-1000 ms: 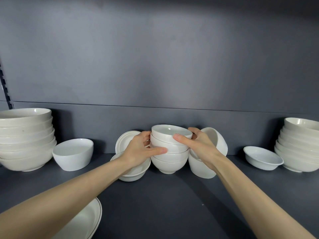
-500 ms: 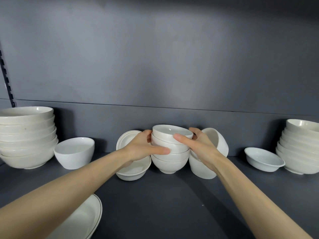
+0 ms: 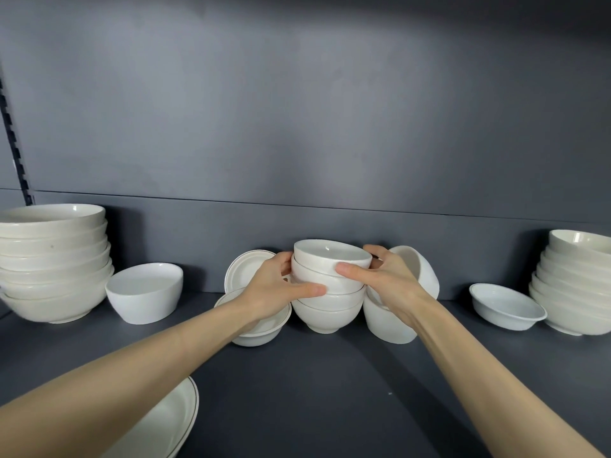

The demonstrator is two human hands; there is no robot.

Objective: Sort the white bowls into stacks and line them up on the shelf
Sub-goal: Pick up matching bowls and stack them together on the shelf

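- The left hand (image 3: 274,289) has its grip closed on the left side of the middle stack of bowls (image 3: 327,305); the thumb lies across the front of the second bowl from the top, and the fingers curl round behind.
- The right hand (image 3: 386,279) has its grip closed on the right side of the same stack; its thumb presses the front wall of the top bowl (image 3: 332,254), just below the rim.
- The stack is about four small white bowls, nested and upright; it stands on the dark shelf (image 3: 330,391), in the middle, close to the back wall (image 3: 297,127).
- Under the left wrist sits a shallow lined bowl (image 3: 261,332); behind it a small dish (image 3: 246,271) leans against the wall.
- Behind the right hand a tilted bowl (image 3: 420,272) rests on another bowl (image 3: 386,322), just beside the stack.
- Further left stands a single deep bowl (image 3: 145,294); beyond it a tall stack of wide bowls (image 3: 53,266).
- Further right lies a low bowl (image 3: 506,307); beside it another stack (image 3: 575,285) at the edge of view.
- At the front left a lined plate (image 3: 165,428) shows under the left forearm.
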